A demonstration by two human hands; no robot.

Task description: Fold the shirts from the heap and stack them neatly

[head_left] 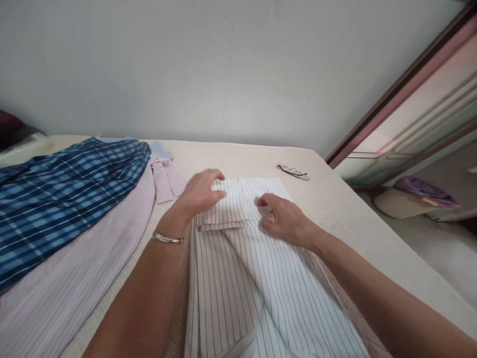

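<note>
A white shirt with thin dark stripes (234, 278) lies folded lengthwise in front of me, a folded-over band (225, 224) crossing its upper part. My left hand (203, 191) is at the upper left edge of the shirt, thumb and fingers apart, with a silver bangle at the wrist. On the right side, my right hand (285, 219) has its fingers curled around a bit of the striped cloth, slightly smeared by motion. The shirt's lower end runs out of view at the bottom.
Left of the shirt lie a blue plaid garment (74, 184) and a pale pink ribbed one (112, 268), with a light blue piece (161, 150) behind. Eyeglasses (293, 172) rest near the far right of the cream-covered bed (357, 238). A wall (223, 74) rises behind.
</note>
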